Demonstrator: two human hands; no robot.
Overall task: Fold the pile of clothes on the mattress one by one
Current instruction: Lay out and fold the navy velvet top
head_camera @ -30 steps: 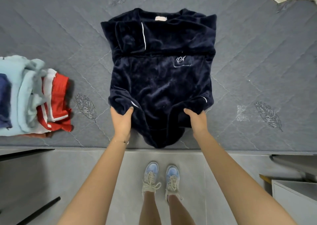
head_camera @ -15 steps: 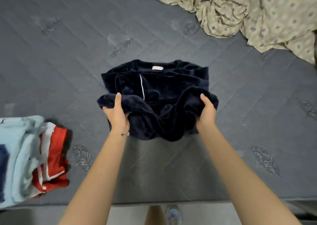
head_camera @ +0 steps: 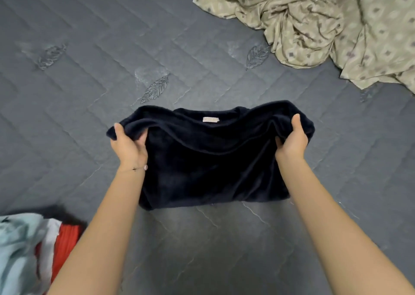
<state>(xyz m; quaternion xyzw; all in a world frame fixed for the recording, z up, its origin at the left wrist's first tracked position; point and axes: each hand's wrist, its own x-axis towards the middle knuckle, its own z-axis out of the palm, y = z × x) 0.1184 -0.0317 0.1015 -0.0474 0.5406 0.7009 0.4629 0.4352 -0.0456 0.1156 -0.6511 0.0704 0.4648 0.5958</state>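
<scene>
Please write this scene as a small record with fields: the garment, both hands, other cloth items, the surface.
garment: navy top, lower part folded up to the collar
left hand: grips the folded edge, left end
right hand: grips the folded edge, right end
tag: pale tag at collar, visible
near left: light blue and red clothes, stacked
far right: beige patterned cloth, crumpled
surface: grey quilted mattress

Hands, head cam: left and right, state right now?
Left hand: closed, holding the left end of the navy velvet top.
Right hand: closed, holding the right end of the same top.
</scene>
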